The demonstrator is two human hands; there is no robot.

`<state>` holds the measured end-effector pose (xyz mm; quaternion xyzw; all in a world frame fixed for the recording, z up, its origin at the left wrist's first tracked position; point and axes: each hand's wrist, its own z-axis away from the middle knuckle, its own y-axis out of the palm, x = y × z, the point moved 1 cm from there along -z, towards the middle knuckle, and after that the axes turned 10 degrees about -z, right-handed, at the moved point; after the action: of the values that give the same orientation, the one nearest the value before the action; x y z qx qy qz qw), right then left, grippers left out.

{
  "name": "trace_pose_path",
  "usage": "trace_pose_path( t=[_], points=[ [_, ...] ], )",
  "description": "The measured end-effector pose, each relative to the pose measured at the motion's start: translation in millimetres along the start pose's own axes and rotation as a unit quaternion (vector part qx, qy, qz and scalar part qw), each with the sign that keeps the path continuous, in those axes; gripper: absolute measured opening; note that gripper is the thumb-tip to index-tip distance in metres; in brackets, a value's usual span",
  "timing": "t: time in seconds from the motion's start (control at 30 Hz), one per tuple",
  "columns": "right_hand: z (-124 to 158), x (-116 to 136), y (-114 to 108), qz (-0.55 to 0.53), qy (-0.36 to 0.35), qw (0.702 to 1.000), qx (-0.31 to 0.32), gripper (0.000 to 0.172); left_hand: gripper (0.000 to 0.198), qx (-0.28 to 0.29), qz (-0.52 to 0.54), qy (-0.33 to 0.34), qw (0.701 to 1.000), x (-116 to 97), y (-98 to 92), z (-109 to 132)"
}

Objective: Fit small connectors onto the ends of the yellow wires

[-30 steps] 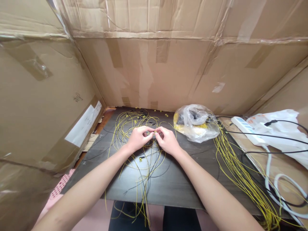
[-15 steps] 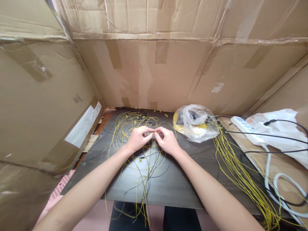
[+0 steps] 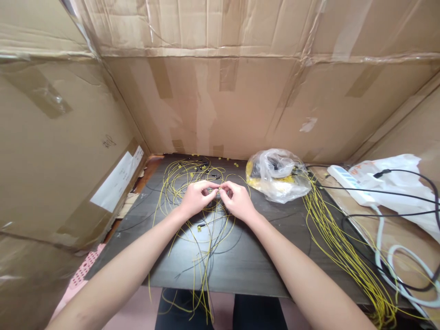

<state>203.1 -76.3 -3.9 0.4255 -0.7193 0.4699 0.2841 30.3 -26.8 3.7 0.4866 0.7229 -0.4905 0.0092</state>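
Observation:
My left hand [image 3: 195, 198] and my right hand [image 3: 235, 200] meet over the middle of a dark table [image 3: 240, 261]. Both are closed in a pinch on a small yellow connector [image 3: 220, 187] at the end of a thin wire, fingertips almost touching. Under and around them lies a tangle of yellow and black wires [image 3: 192, 183], with some strands hanging over the table's front edge. A loose yellow connector [image 3: 199, 227] lies on the table just below my left wrist.
A clear plastic bag [image 3: 277, 174] with yellow parts sits at the back right. A bundle of yellow wires [image 3: 337, 243] runs along the right side. A white power strip [image 3: 347, 181], white and black cables and a white bag [image 3: 398, 188] lie further right. Cardboard walls surround the table.
The hands stay pinched together at the same spot; only the view has drifted slightly.

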Motion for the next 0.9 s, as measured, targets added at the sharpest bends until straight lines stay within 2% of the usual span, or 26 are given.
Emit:
trace_pose_path(
  t=[0.43,0.9],
  points=[
    [-0.8,4.2,-0.5,-0.046,-0.004,0.999,0.015,0.019,0.015,-0.019,0.002,0.018,1.000,0.8,1.0,0.7],
    [-0.3,7.0,-1.0,-0.036,-0.025,0.998,0.036,0.022,0.017,-0.020,0.018,0.040,0.999,1.0,1.6,2.0]
  ],
)
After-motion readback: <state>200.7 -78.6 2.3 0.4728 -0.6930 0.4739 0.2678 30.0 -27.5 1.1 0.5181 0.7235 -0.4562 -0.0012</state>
